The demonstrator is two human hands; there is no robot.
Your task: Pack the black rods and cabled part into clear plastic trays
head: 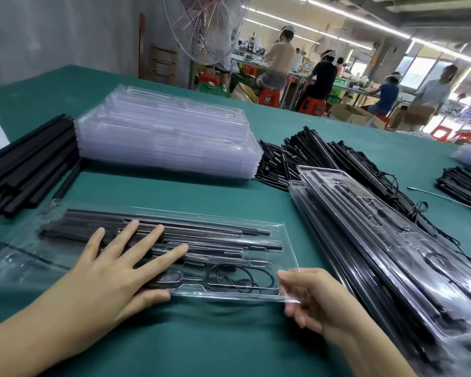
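Note:
A clear plastic tray [284,235] lies on the green table in front of me. Black rods [218,232] fill its long slots, and a coiled black cabled part [239,278] sits in its near right pocket. My left hand [114,270] lies flat on the tray's left half, fingers spread and straight over the rods. My right hand [307,297] pinches the tray's near right corner between thumb and fingers.
A stack of empty clear trays [169,131] stands behind. Loose black rods [25,164] lie at the left. Filled trays [378,240] are piled at the right, with heaps of cabled parts [324,151] behind them. People work at benches far back.

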